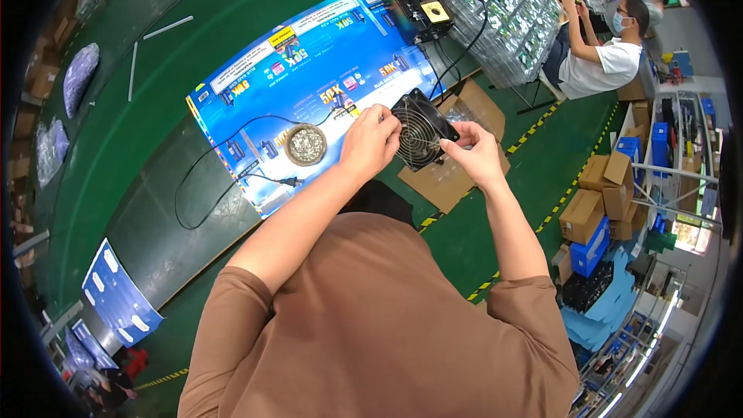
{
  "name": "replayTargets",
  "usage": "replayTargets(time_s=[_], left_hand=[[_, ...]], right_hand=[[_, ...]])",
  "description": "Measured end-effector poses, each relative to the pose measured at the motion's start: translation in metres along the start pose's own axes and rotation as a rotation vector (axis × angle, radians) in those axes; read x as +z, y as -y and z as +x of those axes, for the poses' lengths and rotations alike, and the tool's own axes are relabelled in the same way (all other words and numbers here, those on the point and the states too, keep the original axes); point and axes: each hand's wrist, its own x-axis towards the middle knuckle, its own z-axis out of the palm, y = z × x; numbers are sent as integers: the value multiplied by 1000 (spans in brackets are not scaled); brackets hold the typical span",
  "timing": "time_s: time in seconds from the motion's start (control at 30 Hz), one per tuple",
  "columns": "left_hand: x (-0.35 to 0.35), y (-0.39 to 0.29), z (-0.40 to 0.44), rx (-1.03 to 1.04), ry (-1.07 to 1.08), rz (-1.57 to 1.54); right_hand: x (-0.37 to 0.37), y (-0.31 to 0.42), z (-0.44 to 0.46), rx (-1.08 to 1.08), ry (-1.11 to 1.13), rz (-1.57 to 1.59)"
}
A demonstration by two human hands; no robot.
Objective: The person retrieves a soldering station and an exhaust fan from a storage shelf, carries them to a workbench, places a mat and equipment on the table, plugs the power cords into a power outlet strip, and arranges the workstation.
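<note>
A black square cooling fan [419,136] with a round wire guard is tilted up in front of me, between my two hands. My left hand [373,142] has its fingers curled at the fan's left edge. On the opposite side, my right hand [476,153] pinches the frame between thumb and fingers. Left of the fan, a round tin [305,145] full of silvery, crumpled-looking material sits on the blue printed sheet [309,39]. A black cord with a plug [290,181] lies in front of the tin.
A black device with a yellow label [433,11] and cables stands at the table's far right corner. Flattened cardboard [437,184] lies right of the table. Beyond are stacked trays of circuit boards [503,15] and a seated co-worker [600,66]. Cardboard boxes [584,215] line the right.
</note>
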Motion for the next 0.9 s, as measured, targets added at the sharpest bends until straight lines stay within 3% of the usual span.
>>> replayTargets(time_s=[0.03,0.1,0.27,0.33,0.37,0.43,0.5,0.57,0.67,0.77,0.9], left_hand=[[2,0,-4,0,0,0],[8,-1,-17,42,197,2],[15,-7,-14,-61,99,50],[13,-1,-2,-135,-23,8],[12,3,-1,-141,-24,8],[8,14,-5,-268,-45,-70],[13,28,-21,-320,-10,-63],[16,29,-31,-393,181,-37],[16,18,-38,-367,185,-34],[13,15,-36,-350,214,-58],[10,16,-36,-328,173,-107]], right_hand=[[-1,-1,2,-8,-15,-19],[-5,-7,9,-37,-15,-68],[-17,0,9,-75,-49,-210],[-17,15,-4,-370,-98,-425],[-15,18,-10,-368,-92,-426],[-12,20,-21,-742,-201,-636],[-10,8,-26,-714,-185,-687],[-13,4,-22,-736,-199,-720],[-15,-2,-14,-744,-204,-692],[-16,-3,-10,-385,-210,-434],[-22,-17,0,-266,-155,-241]])
